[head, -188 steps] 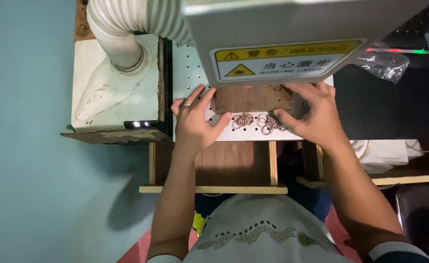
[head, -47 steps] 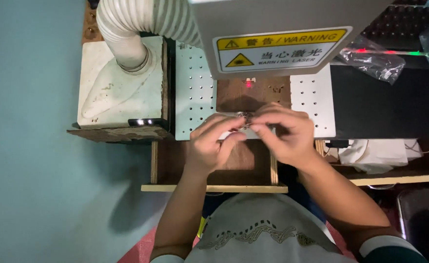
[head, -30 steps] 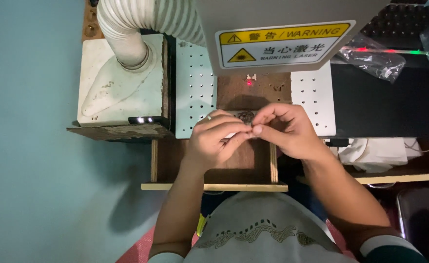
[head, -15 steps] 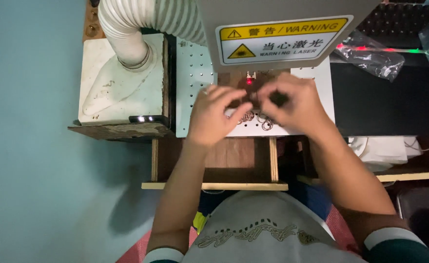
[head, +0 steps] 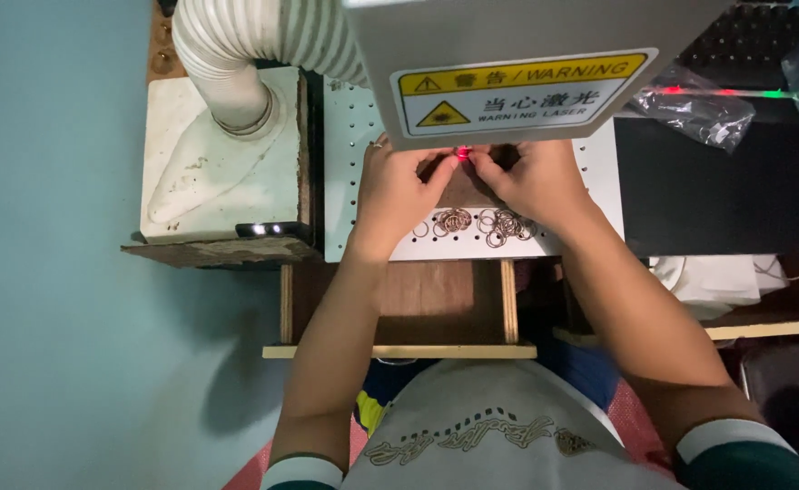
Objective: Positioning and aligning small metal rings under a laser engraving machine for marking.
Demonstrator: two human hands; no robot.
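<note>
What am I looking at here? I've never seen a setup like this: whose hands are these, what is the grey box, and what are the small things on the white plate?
The one view comes from a camera on the person's head, looking down. The left hand and right hand meet under a grey machine head with a yellow warning label, fingertips pinching something tiny at a red light dot; what it is cannot be told. Small metal rings lie in clusters on the perforated white plate. A ribbed white hose runs to a white hood on the left.
</note>
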